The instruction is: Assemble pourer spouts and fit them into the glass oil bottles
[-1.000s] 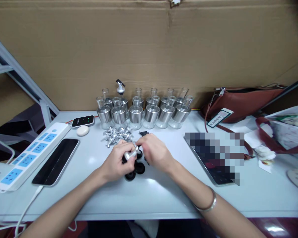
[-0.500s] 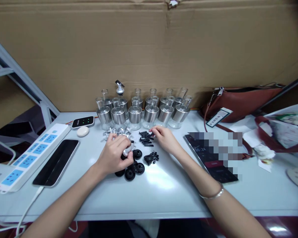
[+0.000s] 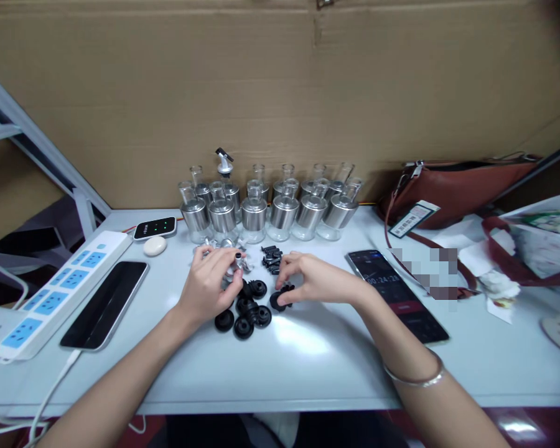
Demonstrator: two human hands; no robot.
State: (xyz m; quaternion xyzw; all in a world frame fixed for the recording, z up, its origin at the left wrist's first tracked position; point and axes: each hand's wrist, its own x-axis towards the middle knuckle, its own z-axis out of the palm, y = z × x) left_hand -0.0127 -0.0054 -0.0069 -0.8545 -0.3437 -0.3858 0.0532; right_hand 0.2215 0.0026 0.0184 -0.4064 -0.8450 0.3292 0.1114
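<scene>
My left hand [image 3: 213, 280] is closed around a silver pourer head [image 3: 238, 262] with a small black tip pointing up. Other silver pourer parts [image 3: 224, 242] lie just behind that hand, partly covered by it. My right hand [image 3: 303, 278] reaches over a small pile of black parts [image 3: 276, 301], thumb and fingertips apart; its thumb is at the pile and hides some of it. Behind the right fingertips are several short black levers [image 3: 271, 256]. Round black ribbed stoppers [image 3: 244, 327] are heaped on the table between my hands, nearer to me.
Two rows of glass bottles with metal sleeves [image 3: 254, 214] stand at the back; one bears a finished-looking pourer [image 3: 224, 163]. Phones [image 3: 105, 306] and a power strip [image 3: 56, 292] lie left. A running-timer phone [image 3: 401, 298] and brown bag [image 3: 466, 193] are right.
My right hand has moved from the black levers toward me, to the small black parts. My left hand has shifted slightly up-left, and the pourer head's black tip now points up.
</scene>
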